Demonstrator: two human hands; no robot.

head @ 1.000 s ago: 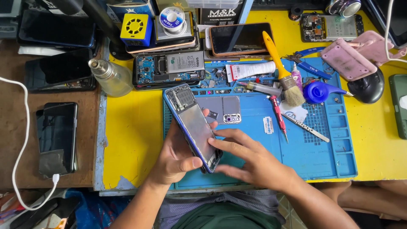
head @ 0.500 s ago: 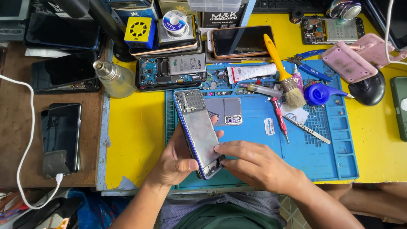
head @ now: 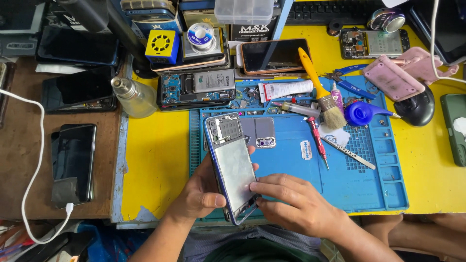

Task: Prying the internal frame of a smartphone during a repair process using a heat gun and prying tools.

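Note:
An opened phone [head: 232, 162] with a blue frame and bare silver inside lies tilted over the blue repair mat [head: 359, 184]. My left hand [head: 196, 196] grips its left edge from below, thumb on the lower frame. My right hand [head: 296, 206] rests on the mat beside it, with fingertips pressing on the phone's lower right part. A small grey back piece with a camera cutout [head: 262, 132] lies on the mat just behind the phone.
On the mat lie a red screwdriver [head: 316, 136], tweezers [head: 353, 154], a brush [head: 323, 94], a blue blower [head: 364, 112] and a glue tube [head: 286, 90]. Another opened phone [head: 196, 88] and a bottle [head: 132, 97] stand behind. Dark phones [head: 73, 162] lie at left on the brown table.
The phone has swung from a diagonal to a more upright angle and slid slightly right. My right hand's fingers have moved onto its lower part.

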